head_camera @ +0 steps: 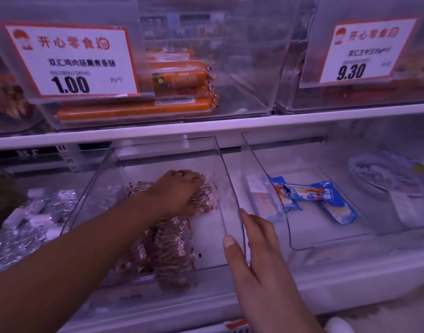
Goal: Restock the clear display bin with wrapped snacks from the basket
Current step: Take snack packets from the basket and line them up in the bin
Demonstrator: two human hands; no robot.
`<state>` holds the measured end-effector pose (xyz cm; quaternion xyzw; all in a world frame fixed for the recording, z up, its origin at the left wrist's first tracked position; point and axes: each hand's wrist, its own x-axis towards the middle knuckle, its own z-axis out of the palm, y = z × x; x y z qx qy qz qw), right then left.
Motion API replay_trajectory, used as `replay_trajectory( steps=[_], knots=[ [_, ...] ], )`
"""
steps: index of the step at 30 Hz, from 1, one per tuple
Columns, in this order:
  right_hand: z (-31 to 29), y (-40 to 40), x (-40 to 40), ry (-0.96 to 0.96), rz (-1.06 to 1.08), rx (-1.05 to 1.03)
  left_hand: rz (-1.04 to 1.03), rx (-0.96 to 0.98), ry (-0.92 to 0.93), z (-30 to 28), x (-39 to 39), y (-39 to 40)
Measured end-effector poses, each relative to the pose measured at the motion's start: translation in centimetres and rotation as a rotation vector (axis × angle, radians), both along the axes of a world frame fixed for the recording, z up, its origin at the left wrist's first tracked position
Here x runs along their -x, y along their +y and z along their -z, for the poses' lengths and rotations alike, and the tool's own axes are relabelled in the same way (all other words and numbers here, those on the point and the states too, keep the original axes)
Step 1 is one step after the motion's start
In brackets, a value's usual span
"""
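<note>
Clear display bin (pixel 230 188), centre frame, lower shelf: partly stocked; wrapped snacks (pixel 167 246) heaped along its left half, right half bare. More needed, by judgement. Left hand (pixel 179 192) inside bin, fingers curled over a clutch of snacks at the rear. Right hand (pixel 256 255) pinched the bin's right wall, lower centre. Basket not in view. White shelf (pixel 230 121) above; sausages (pixel 134 111) and price cards upper left; blue packets (pixel 326 200) in neighbouring bin, right.

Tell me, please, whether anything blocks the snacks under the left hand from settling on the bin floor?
Nothing visible does. The left hand holds the snacks inside the bin, over bare floor beside the pile already there; the right hand grips the bin's right wall.
</note>
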<state>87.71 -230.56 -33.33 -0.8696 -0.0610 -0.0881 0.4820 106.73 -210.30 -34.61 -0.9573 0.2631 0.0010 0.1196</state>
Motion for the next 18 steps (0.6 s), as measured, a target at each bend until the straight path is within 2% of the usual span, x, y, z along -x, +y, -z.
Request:
replay_trajectory(
  steps=[4, 8, 16, 18],
  knots=[
    [0.3, 0.2, 0.1, 0.017, -0.006, -0.015, 0.057, 0.045, -0.075, 0.0, 0.7, -1.3],
    [0.6, 0.6, 0.2, 0.015, -0.016, -0.032, -0.009, 0.097, -0.103, 0.5, 1.3, -2.4],
    [0.5, 0.8, 0.3, 0.014, -0.026, -0.067, -0.071, 0.291, 0.101, 1.7, 1.1, -1.3],
    [0.4, 0.8, 0.3, 0.016, -0.024, -0.073, -0.073, 0.343, 0.099, 1.5, 0.6, -1.1]
  ],
)
